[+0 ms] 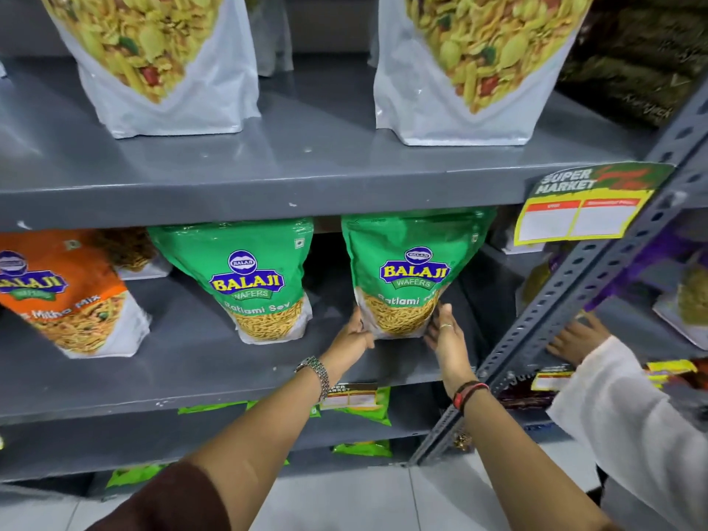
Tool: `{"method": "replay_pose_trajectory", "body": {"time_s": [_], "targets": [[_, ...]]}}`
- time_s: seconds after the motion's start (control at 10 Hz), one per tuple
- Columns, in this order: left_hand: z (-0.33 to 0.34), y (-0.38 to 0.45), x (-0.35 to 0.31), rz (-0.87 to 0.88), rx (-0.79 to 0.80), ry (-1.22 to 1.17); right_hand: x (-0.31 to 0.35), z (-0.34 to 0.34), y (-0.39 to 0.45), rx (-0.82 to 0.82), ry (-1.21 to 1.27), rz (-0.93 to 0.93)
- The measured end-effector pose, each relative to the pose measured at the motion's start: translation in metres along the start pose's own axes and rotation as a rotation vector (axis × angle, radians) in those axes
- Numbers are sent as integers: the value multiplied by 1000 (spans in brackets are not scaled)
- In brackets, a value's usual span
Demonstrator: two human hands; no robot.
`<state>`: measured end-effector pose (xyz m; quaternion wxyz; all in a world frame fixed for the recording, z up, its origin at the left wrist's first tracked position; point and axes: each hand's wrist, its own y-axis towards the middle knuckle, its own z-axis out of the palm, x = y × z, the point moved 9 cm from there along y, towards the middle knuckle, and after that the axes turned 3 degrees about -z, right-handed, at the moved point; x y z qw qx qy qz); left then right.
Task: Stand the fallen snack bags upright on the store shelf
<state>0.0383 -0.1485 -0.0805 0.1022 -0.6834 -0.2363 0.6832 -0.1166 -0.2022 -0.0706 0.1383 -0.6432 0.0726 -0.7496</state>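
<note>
Left hand (354, 335) and right hand (446, 333) press flat against the green bag (412, 274), upright on the middle shelf (214, 362); its neighbours left of it stand too; little seems left.

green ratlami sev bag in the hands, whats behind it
Behind the held green bag, only dark shelf space shows at its sides; anything directly behind is covered. Left hand and right hand grip its base.

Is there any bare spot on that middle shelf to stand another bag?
Yes: a gap between the two green bags, and the bare front strip of the shelf. It is crowded on the left, by the orange bag.
</note>
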Motion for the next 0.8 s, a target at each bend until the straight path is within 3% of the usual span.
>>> {"method": "replay_pose_trajectory", "body": {"time_s": [0.5,0.6,0.7,0.8], "targets": [[31,14,-8,33,122,117,5,-29,26,-108,-8,-12],[29,9,-11,43,85,175,1,-29,26,-90,-19,-6],[9,-7,-24,104,-175,400,0,-30,11,-113,-141,9],[-12,-53,-46,392,-456,551,18,-35,-23,-203,-357,-174]]}}
